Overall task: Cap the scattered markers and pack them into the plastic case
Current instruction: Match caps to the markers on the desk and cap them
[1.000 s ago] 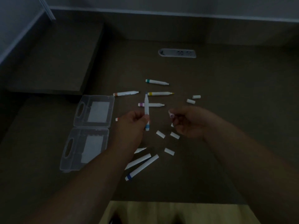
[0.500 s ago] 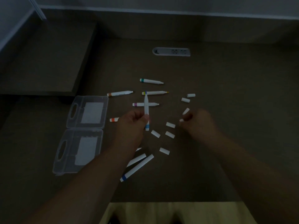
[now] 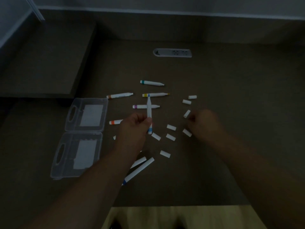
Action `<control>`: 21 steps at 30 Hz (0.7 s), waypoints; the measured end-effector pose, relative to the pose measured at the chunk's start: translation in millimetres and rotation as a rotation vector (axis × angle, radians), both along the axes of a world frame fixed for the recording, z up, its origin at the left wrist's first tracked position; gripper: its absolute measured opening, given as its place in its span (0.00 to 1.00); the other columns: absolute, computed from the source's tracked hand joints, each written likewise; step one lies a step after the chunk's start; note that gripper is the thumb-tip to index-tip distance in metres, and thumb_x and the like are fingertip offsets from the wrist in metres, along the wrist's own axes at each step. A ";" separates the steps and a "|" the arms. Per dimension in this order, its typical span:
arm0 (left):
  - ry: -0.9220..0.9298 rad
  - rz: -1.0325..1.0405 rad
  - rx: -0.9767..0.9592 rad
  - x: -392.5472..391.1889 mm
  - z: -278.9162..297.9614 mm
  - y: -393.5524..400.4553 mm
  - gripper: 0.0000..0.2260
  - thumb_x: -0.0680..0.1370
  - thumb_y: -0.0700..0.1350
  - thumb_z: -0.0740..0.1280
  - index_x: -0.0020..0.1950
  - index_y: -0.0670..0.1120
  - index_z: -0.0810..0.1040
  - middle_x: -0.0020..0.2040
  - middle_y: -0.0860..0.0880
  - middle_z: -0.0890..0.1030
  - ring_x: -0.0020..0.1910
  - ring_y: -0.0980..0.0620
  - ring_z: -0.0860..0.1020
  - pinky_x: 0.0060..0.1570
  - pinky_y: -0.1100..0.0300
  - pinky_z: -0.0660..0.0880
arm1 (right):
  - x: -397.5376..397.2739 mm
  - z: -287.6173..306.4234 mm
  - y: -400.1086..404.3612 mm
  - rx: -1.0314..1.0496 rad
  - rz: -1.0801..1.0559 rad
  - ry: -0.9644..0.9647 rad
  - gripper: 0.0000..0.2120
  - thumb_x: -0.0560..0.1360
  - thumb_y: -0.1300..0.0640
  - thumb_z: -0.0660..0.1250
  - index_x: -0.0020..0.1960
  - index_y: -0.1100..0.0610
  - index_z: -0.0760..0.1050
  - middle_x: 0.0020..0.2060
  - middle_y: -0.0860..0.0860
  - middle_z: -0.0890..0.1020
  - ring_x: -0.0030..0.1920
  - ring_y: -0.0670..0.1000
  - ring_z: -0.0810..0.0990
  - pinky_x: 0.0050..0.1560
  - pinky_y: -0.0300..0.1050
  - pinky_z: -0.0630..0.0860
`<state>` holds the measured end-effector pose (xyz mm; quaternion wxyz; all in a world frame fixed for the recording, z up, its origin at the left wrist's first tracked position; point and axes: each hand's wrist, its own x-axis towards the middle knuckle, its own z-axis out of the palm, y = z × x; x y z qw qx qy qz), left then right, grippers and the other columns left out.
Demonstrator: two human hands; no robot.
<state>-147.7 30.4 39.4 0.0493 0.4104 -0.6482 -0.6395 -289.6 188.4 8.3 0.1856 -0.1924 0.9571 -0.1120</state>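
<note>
Blue-tipped marker (image 3: 149, 111), light, stiff and slick, is gripped mid-barrel by the left hand (image 3: 134, 125); right hand (image 3: 203, 123) blurred over caps (image 3: 187, 113), grip unclear.

Left hand (image 3: 135, 125): grips an uncapped blue-tipped marker (image 3: 149, 111), tip pointing away. Right hand (image 3: 203, 123): blurred, over loose white caps (image 3: 171, 127). Plastic case (image 3: 80, 138): open flat, left. Uncapped markers (image 3: 151, 83) scattered on brown desk (image 3: 231, 80); power socket (image 3: 172, 52) beyond.
</note>
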 end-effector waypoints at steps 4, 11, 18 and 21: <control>0.008 -0.007 -0.016 2.5 -0.8 4.1 0.04 0.80 0.44 0.65 0.51 0.53 0.78 0.47 0.53 0.81 0.46 0.58 0.79 0.42 0.64 0.73 | -17.2 -8.5 -6.3 0.006 0.115 0.118 0.17 0.76 0.61 0.66 0.64 0.52 0.77 0.66 0.56 0.73 0.62 0.55 0.75 0.61 0.48 0.74; -0.013 -0.023 -0.006 3.0 -1.6 7.2 0.05 0.80 0.44 0.64 0.48 0.55 0.76 0.47 0.53 0.80 0.47 0.58 0.78 0.47 0.61 0.75 | -28.1 -19.7 -10.4 0.124 0.278 0.190 0.16 0.77 0.59 0.66 0.64 0.51 0.77 0.65 0.57 0.68 0.60 0.55 0.74 0.59 0.48 0.74; -0.015 -0.023 -0.034 5.2 -4.8 8.9 0.04 0.80 0.44 0.64 0.52 0.52 0.77 0.48 0.53 0.80 0.45 0.58 0.78 0.48 0.62 0.76 | -35.5 -19.6 -8.9 0.142 0.259 0.177 0.13 0.79 0.53 0.65 0.62 0.53 0.79 0.66 0.57 0.70 0.59 0.54 0.75 0.58 0.48 0.74; -0.010 -0.015 -0.019 5.0 -4.7 10.7 0.05 0.80 0.44 0.64 0.54 0.51 0.78 0.47 0.53 0.80 0.46 0.58 0.78 0.46 0.62 0.75 | -31.8 -17.4 -7.3 0.133 0.241 0.193 0.12 0.78 0.52 0.66 0.59 0.54 0.80 0.63 0.56 0.72 0.58 0.54 0.76 0.56 0.48 0.75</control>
